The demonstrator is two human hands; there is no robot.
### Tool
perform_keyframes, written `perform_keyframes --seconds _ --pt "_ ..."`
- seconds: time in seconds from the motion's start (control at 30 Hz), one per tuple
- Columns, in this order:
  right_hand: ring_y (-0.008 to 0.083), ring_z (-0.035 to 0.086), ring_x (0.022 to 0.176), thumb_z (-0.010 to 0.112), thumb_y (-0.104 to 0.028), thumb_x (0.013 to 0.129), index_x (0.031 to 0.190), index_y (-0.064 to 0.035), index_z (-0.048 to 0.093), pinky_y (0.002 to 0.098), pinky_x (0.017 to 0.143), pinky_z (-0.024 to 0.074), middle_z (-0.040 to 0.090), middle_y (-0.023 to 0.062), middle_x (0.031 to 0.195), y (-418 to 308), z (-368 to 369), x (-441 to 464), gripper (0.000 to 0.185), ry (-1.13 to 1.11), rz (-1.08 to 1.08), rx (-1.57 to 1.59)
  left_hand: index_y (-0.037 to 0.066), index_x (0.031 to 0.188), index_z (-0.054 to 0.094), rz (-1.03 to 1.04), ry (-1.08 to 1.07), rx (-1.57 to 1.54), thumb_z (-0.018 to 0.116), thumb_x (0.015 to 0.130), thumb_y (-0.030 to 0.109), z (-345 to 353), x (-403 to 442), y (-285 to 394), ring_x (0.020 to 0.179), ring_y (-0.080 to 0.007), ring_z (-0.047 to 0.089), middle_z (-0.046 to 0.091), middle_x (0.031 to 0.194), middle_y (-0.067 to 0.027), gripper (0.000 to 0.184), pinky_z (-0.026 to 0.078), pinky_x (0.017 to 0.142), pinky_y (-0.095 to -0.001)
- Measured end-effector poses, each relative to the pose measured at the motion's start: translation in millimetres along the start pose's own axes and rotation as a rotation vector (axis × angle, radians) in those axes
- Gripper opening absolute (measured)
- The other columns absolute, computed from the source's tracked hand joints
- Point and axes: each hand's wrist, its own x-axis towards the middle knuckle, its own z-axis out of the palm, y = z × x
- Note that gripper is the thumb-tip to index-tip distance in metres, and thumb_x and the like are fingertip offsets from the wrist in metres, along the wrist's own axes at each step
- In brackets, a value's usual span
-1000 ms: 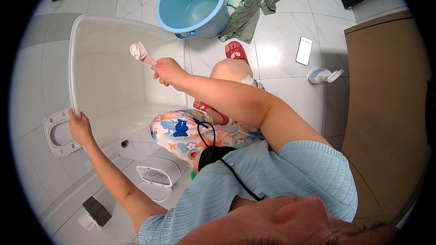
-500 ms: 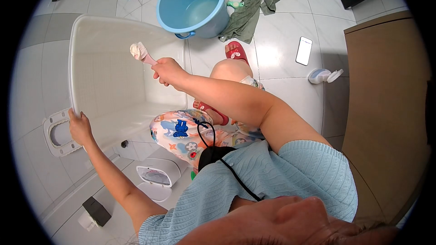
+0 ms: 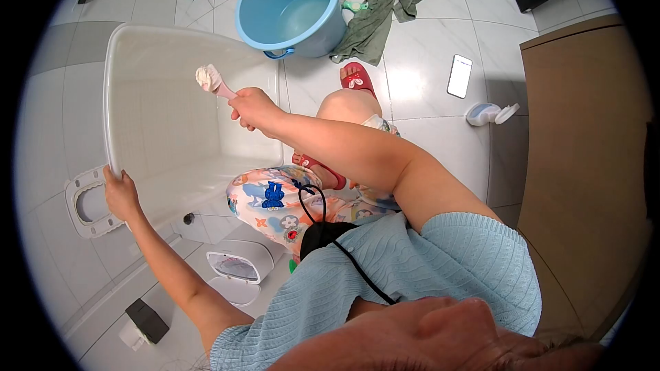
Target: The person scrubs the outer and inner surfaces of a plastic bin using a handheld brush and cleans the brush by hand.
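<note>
A large white tub (image 3: 192, 113) is tipped up, its hollow inside turned toward me. My left hand (image 3: 122, 196) is closed around the tub's left rim. In my right hand (image 3: 254, 108) is the handle of a pink-handled scrubber (image 3: 221, 86) with a bunched, whitish head; bristles or mesh cannot be made out. That head is in front of the tub's inside, and whether it touches the surface is unclear. A blue bucket (image 3: 328, 31) with some water in it stands just beyond the tub.
A dark green cloth (image 3: 375, 24) lies beside the bucket, with a green-handled item (image 3: 355, 6) between them. On the tiles to the right are a phone (image 3: 459, 76) and a white bottle (image 3: 483, 114). A brown cabinet (image 3: 584, 165) borders the right side. Near my left arm sits a white bin (image 3: 251, 251).
</note>
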Motion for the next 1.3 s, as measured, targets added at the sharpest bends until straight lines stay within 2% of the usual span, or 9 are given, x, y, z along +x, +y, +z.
perform_keyframes --seconds 0.2,0.3,0.37,0.57,1.3 --pt "0.0114 0.046 0.051 0.048 -0.014 0.088 0.099 0.0036 0.052 0.0274 0.042 0.0361 0.055 0.0080 0.078 0.7 0.3 0.3 0.021 0.005 -0.011 -0.016 0.020 0.125 0.049 -0.008 -0.005 0.004 0.061 0.086 0.031 1.0 -0.3 -0.2 0.089 -0.0403 0.064 0.067 0.100 -0.0180 0.041 0.050 0.072 -0.0506" --pt "0.0113 0.048 0.053 0.047 -0.012 0.086 0.100 0.0043 0.053 0.0272 0.043 0.0374 0.056 0.0079 0.079 0.0 0.4 -0.1 0.022 0.015 -0.010 -0.042 0.020 0.123 0.050 0.007 0.015 0.027 0.060 0.088 0.037 2.8 -1.7 -0.3 0.089 -0.0398 0.064 0.068 0.100 -0.0167 0.040 0.051 0.071 -0.0499" --pt "0.0112 0.049 0.054 0.047 -0.012 0.086 0.100 0.0047 0.053 0.0271 0.044 0.0380 0.057 0.0078 0.080 0.4 0.7 0.6 0.023 0.021 -0.005 -0.061 0.021 0.119 0.050 0.044 0.128 0.028 0.059 0.089 0.044 3.9 -4.6 0.5 0.084 -0.0366 0.065 0.068 0.094 -0.0127 0.039 0.050 0.066 -0.0491" --pt "0.0113 0.050 0.056 0.047 -0.011 0.086 0.103 0.0058 0.053 0.0270 0.045 0.0390 0.058 0.0079 0.082 0.9 -0.4 0.0 0.025 0.046 0.000 -0.102 0.020 0.119 0.053 0.007 0.138 0.009 0.057 0.087 0.053 -1.6 -8.0 8.0 0.083 -0.0353 0.066 0.069 0.095 -0.0117 0.046 0.050 0.064 -0.0479" --pt "0.0115 0.051 0.056 0.047 -0.012 0.085 0.105 0.0055 0.053 0.0268 0.045 0.0391 0.058 0.0079 0.083 2.6 -1.2 1.3 0.027 0.049 -0.007 -0.094 0.020 0.119 0.053 -0.044 0.130 0.031 0.055 0.088 0.055 -2.4 -9.0 12.9 0.084 -0.0344 0.065 0.068 0.097 -0.0095 0.047 0.051 0.065 -0.0472"
